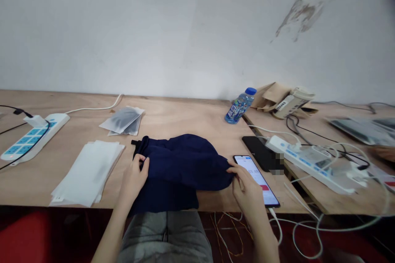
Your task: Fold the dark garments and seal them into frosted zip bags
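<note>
L hand is gripping the L edge of the navy cloth, thumb & fingers nearly closed on it. R hand is pinching its R end btwn thumb & fingertips, the other fingers curling loosely. Cloth is lying btwn the hands on the wooden table, upper layer spreading across toward R hand, lower layer reaching the front edge nearer L hand. Black tab is sticking out just beyond L hand, at cloth's upper L corner

Stack of frosted plastic bags is lying left of L hand; darker zip bags are lying beyond it, w/ the L power strip sitting farther left, cords running off. Smartphone is showing a lit screen right by R hand, partly behind it, w/ a white cable running from its lower end. Black flat item is resting just past the phone, and the R power strip is sitting farther right. Blue-capped bottle is standing tilted in view beyond R hand, w/ a brown paper bag sitting behind, to its right
</note>
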Demonstrator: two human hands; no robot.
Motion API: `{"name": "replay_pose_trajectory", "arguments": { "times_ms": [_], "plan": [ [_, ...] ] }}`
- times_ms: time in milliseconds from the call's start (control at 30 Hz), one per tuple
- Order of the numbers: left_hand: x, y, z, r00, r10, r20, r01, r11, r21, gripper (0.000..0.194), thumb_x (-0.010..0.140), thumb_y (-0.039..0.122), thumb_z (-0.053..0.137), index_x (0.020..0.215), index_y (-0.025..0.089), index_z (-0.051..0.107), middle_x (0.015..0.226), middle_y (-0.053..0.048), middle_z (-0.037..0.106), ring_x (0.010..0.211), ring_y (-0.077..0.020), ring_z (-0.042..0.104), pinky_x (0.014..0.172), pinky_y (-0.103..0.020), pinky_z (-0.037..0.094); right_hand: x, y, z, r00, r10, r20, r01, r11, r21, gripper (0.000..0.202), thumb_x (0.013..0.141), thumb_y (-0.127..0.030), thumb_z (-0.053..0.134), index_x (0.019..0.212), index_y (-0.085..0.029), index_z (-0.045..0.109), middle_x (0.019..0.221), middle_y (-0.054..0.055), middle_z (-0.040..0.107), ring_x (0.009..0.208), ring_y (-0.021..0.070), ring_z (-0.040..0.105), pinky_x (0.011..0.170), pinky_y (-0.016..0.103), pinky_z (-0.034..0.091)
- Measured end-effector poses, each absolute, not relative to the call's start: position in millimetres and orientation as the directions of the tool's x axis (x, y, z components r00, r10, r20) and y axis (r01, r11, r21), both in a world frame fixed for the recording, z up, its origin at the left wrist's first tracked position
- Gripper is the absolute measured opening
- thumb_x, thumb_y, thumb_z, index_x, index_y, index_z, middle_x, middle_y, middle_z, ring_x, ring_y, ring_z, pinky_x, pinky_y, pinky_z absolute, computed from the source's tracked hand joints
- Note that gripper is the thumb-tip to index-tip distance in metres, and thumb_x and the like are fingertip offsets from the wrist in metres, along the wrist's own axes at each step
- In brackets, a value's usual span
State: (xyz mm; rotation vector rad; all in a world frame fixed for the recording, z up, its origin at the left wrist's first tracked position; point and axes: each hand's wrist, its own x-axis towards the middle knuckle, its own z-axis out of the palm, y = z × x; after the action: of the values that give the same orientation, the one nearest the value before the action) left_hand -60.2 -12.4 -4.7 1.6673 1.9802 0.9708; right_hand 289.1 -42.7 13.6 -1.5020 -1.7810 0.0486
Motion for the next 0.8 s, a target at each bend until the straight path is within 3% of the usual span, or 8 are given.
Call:
{"name": "replay_pose_trajectory", "arguments": {
  "times_ms": [200, 333, 433, 633, 800],
  "plan": [
    [-74, -23, 10, -0.137, 0.989, 0.055, 0.589, 0.037, 0.807, 0.030, 0.091, 0.043, 0.043, 0.110, 0.023, 0.053, 0.073, 0.001, 0.064, 0.063, -0.0177, 0.062, 0.058, -0.028, 0.047, 298, -60, -16, -0.037, 0.886, 0.463, 0.866, 0.260, -0.427, 0.043, 0.086, -0.015, 0.041, 0.125, -0.023, 0.058, 0.134, 0.012, 0.052, 0.119, 0.0244, 0.057, 0.096, 0.043, 0.052],
    [-85, -36, 27, 0.053, 0.991, 0.126, 0.588, -0.133, 0.798, 0.034, 0.091, 0.023, 0.033, 0.107, 0.027, 0.063, 0.107, -0.001, 0.068, 0.096, -0.0170, 0.065, 0.082, -0.030, 0.051, 284, -67, -21, -0.083, 0.904, 0.420, 0.853, 0.283, -0.439, 0.052, 0.084, -0.010, 0.039, 0.132, -0.024, 0.054, 0.144, 0.013, 0.043, 0.125, 0.0259, 0.052, 0.096, 0.045, 0.052],
    [-90, -41, 24, 0.138, 0.975, 0.173, 0.557, -0.221, 0.801, 0.038, 0.086, 0.015, 0.035, 0.105, 0.026, 0.066, 0.115, -0.002, 0.067, 0.110, -0.0182, 0.061, 0.093, -0.033, 0.049, 282, -69, -17, -0.091, 0.888, 0.452, 0.835, 0.315, -0.451, 0.044, 0.086, -0.012, 0.040, 0.124, -0.024, 0.060, 0.139, 0.012, 0.049, 0.123, 0.0257, 0.055, 0.094, 0.043, 0.053],
    [-96, -36, 8, 0.060, 0.969, 0.241, 0.588, -0.229, 0.776, 0.023, 0.087, 0.028, 0.052, 0.103, 0.028, 0.069, 0.112, -0.004, 0.066, 0.109, -0.0209, 0.061, 0.100, -0.038, 0.047, 293, -61, 13, -0.092, 0.856, 0.508, 0.832, 0.346, -0.434, 0.036, 0.092, -0.023, 0.042, 0.121, -0.026, 0.063, 0.128, 0.011, 0.060, 0.119, 0.0262, 0.056, 0.100, 0.049, 0.047],
    [-98, -33, 39, -0.066, 0.908, 0.415, 0.547, -0.314, 0.776, 0.016, 0.086, 0.033, 0.057, 0.091, 0.024, 0.069, 0.126, -0.006, 0.058, 0.119, -0.0230, 0.056, 0.105, -0.038, 0.043, 290, -58, 54, -0.027, 0.846, 0.533, 0.809, 0.332, -0.486, 0.030, 0.095, -0.031, 0.043, 0.113, -0.025, 0.066, 0.120, 0.009, 0.066, 0.118, 0.0270, 0.057, 0.101, 0.048, 0.045]
  ]
}}
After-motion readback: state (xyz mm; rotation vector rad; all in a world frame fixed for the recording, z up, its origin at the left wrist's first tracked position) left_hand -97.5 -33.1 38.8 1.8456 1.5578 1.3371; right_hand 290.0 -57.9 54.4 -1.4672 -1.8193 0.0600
